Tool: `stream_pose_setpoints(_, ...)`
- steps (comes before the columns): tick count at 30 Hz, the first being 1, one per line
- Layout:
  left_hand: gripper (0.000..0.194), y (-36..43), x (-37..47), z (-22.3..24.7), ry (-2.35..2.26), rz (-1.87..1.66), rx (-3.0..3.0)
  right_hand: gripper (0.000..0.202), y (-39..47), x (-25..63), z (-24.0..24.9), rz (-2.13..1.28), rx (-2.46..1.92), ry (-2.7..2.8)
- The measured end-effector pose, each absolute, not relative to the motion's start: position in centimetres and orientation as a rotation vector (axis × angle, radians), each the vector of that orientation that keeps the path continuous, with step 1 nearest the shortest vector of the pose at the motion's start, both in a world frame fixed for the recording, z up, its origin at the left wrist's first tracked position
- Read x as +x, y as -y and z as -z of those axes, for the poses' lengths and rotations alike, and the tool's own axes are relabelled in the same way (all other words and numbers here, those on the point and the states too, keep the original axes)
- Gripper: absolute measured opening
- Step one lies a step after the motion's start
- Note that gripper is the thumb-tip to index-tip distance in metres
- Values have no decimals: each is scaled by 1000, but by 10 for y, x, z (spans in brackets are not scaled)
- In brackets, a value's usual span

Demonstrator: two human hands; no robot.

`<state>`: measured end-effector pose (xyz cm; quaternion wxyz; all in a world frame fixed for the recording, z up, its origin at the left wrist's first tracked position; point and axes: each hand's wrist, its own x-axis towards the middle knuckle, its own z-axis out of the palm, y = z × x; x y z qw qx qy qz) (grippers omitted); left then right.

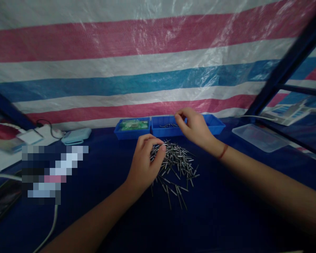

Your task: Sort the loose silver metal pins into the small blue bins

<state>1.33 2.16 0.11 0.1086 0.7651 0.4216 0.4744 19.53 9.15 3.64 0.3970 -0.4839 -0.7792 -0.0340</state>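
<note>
A heap of thin metal pop rivets point(179, 160) lies on the dark blue tabletop point(200, 218). My left hand point(144, 161) is at the heap's left side, thumb and forefinger closed on a shiny rivet. My right hand point(195, 127) is raised over the right end of the middle blue bin point(163, 132), fingers pinched together; whatever they hold, if anything, is too small to make out. A few rivets point(170, 125) lie inside that bin. The right blue bin point(218, 127) is partly hidden behind my right hand.
At the left, another blue bin point(133, 135) holds a green packet point(134, 124). A clear plastic lid point(259, 137) lies at the right. Further left are a light blue case point(76, 136), a white cable point(54, 219) and a pixelated patch. A striped sheet point(137, 82) hangs behind.
</note>
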Motion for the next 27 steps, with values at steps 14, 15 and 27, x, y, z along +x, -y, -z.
stream_pose_setpoints(14, 24, -50, -14, -1, -1106, -836, 2770, 12, -47, 209, -11, -172, -1223, 2166)
stream_pose_setpoints(15, 24, -53, -18, -1, -1116, -802, 2796, 12, -44, 213, -7, -221, -1237, 2140)
stream_pose_setpoints(27, 19, -58, -31, -11, -1038, -569, 2731, 16, -40, 222, 9, -558, -1270, 1979)
